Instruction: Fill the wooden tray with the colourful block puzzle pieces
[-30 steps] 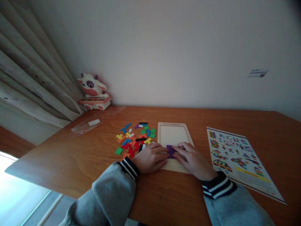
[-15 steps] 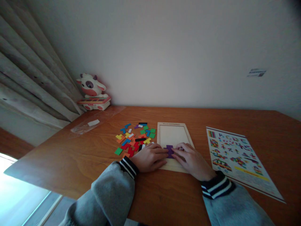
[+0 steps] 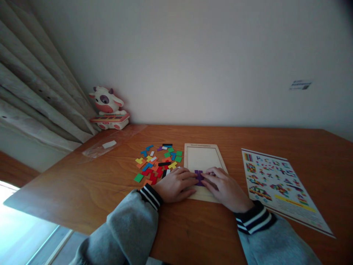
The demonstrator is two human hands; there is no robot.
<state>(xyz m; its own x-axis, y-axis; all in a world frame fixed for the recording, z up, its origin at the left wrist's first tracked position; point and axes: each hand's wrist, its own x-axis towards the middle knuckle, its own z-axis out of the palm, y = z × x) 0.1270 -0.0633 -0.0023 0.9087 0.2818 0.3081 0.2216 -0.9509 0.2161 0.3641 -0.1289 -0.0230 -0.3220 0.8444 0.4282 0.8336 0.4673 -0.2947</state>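
Purple pieces [image 3: 199, 178] lie in the lower part of a pale wooden frame board [image 3: 204, 145], with a thin gap between them at the top. My left hand [image 3: 178, 184] touches them from the left, fingers closed together at their edge. From the right, my right hand [image 3: 224, 187] has its thumb and forefinger pinched at the purple pieces. To the left of the board, many flat coloured pieces [image 3: 159, 170] are spread in a loose cluster: red, orange, yellow, green, blue, black and white. The undersides of both hands are hidden.
A printed pattern sheet [image 3: 278, 180] lies right of my right hand. At the back left of the wooden table [image 3: 110, 198] sit a cow toy [image 3: 109, 108] and a clear plastic bag [image 3: 100, 147] with a white label. A curtain [image 3: 35, 84] hangs at the left.
The purple pieces have shifted slightly under my fingertips, and a narrow gap now shows between them at the top. Both hands have barely moved.
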